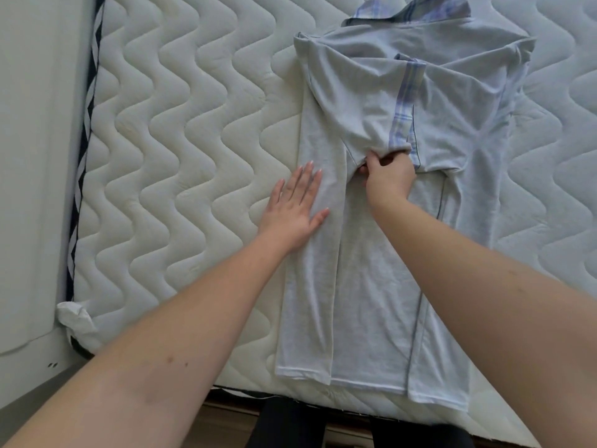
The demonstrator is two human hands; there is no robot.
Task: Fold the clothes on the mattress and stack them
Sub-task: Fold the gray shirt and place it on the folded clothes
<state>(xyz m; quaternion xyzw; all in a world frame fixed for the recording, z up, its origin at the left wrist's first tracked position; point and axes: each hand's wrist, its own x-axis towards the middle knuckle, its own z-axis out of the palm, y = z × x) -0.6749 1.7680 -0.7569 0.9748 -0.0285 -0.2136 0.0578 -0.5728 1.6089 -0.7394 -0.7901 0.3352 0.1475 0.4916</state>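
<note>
Pale grey shirt (371, 221) with plaid collar, part-folded, on the quilted mattress (177, 140)

We log it lying lengthwise, left side and sleeve folded in, hem at the near mattress edge; our left hand (295, 208) presses flat on the folded strip, fingers straight, while our right hand (389, 177) has its grip pinched on the plaid-edged sleeve cuff (399, 124); crumpled white paper (76, 316) at the mattress corner; no writing readable

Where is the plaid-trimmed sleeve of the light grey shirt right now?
In the head view, the plaid-trimmed sleeve lies folded across the light grey shirt, right of centre, its end pinched by the right hand.
</note>
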